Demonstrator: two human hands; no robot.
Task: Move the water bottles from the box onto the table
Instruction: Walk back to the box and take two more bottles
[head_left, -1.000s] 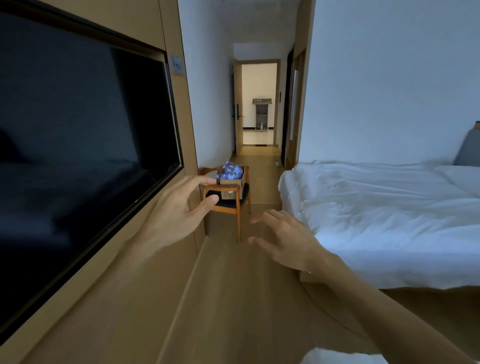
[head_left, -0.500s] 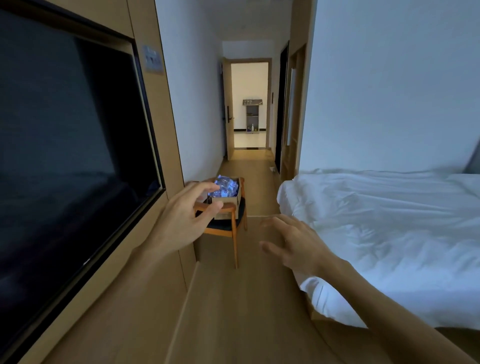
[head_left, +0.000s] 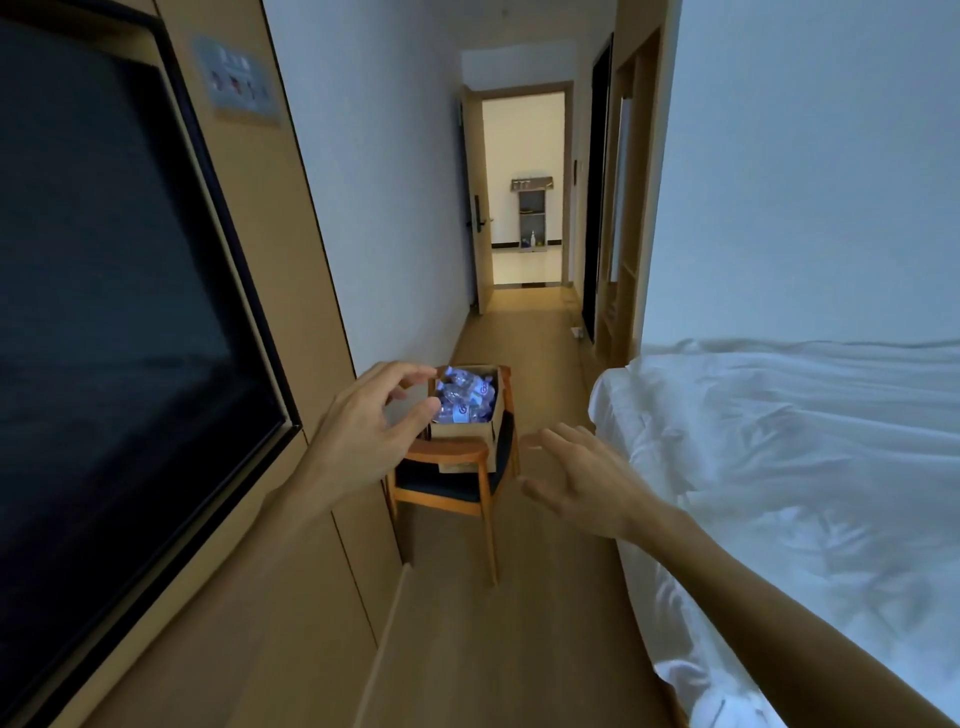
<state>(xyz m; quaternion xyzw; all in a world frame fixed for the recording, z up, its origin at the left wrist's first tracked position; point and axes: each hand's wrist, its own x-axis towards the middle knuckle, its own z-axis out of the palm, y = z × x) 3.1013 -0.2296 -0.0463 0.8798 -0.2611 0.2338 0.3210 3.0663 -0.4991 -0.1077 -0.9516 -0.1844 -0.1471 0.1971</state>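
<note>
Many clear, blue-labelled water bottles (head_left: 464, 399) fill the box (head_left: 467, 431).

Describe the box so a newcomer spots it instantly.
Follow the wood-panelled wall under the big dark TV to the wooden chair beside the bed. The cardboard box sits on its seat, open-topped and full of glinting blue water bottles.

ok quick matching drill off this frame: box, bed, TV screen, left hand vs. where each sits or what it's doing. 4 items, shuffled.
1. box
2. bed
3. TV screen
4. left hand

A. along the right side
B. on the wooden chair
C. raised, fingers loosely curled, holding nothing
D. set in the left wall

Pairs: 1-B, 2-A, 3-D, 4-C
</note>
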